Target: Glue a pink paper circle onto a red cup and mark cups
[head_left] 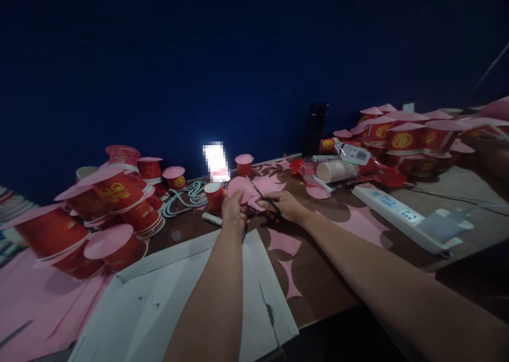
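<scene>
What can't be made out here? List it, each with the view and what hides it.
All in the head view:
Handles of the scissors: partly covered by the right hand.
Near edge of the pink disc: partly behind the left hand.
Content of the bright panel: pixelated.
Print on the white label: too small and blurred.
Dark shape at far right: blurred, cut off by the edge.

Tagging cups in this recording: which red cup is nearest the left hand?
The upright red cup right beside the left hand; its mouth is uncovered, while the next-nearest red cup, behind it, bears a pink disc.
</scene>
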Action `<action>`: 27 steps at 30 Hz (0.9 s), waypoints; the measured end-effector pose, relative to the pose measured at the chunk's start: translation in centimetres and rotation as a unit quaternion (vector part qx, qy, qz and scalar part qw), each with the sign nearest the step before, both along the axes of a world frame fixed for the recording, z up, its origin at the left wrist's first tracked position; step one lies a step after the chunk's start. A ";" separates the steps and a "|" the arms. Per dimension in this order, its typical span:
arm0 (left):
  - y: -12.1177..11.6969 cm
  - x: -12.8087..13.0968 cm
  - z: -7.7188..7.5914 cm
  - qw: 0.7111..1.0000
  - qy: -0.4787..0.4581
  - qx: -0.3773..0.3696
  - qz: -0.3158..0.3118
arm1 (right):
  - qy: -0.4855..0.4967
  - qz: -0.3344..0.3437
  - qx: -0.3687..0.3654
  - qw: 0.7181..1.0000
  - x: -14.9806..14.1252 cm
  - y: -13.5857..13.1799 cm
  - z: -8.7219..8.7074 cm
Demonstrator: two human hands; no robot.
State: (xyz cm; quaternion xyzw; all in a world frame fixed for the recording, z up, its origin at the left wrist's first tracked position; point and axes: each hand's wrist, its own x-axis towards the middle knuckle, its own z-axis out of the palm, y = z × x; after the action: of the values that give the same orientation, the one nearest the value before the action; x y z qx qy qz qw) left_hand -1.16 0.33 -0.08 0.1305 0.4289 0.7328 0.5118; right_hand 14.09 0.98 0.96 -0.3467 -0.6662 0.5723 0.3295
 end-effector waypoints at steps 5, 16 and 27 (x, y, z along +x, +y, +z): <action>-0.1 0.0 0.0 0.999 0.014 0.030 -0.017 | -0.004 -0.004 0.009 1.000 0.0 0.1 -0.1; -0.3 0.1 0.4 0.999 0.027 0.044 0.003 | -0.003 -0.020 -0.006 1.000 -0.1 -0.1 0.1; -0.1 0.0 0.3 0.997 0.050 0.042 0.046 | 0.000 -0.002 -0.002 1.000 0.0 -0.6 0.4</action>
State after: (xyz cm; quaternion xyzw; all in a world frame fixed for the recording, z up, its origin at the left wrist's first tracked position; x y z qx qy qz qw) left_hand -1.19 0.25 0.21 0.1687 0.4285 0.7655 0.4493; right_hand 14.07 0.40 1.39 -0.3483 -0.6644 0.5730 0.3301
